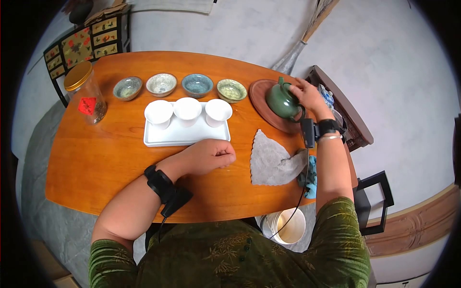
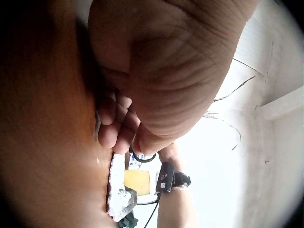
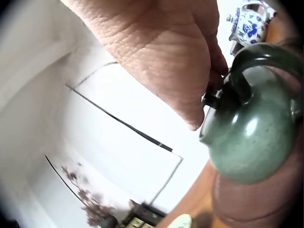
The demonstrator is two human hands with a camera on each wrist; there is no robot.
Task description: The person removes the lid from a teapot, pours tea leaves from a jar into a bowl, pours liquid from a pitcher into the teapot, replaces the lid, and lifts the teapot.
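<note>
Nearest the right-wrist camera, the right hand (image 3: 161, 52) pinches a dark lid knob (image 3: 210, 99), hidden in the head view, atop a round green glazed teapot (image 3: 251, 137) on a round reddish-brown tray (image 1: 259, 102); the left hand (image 1: 207, 156) lies loosely curled, holding nothing.
</note>
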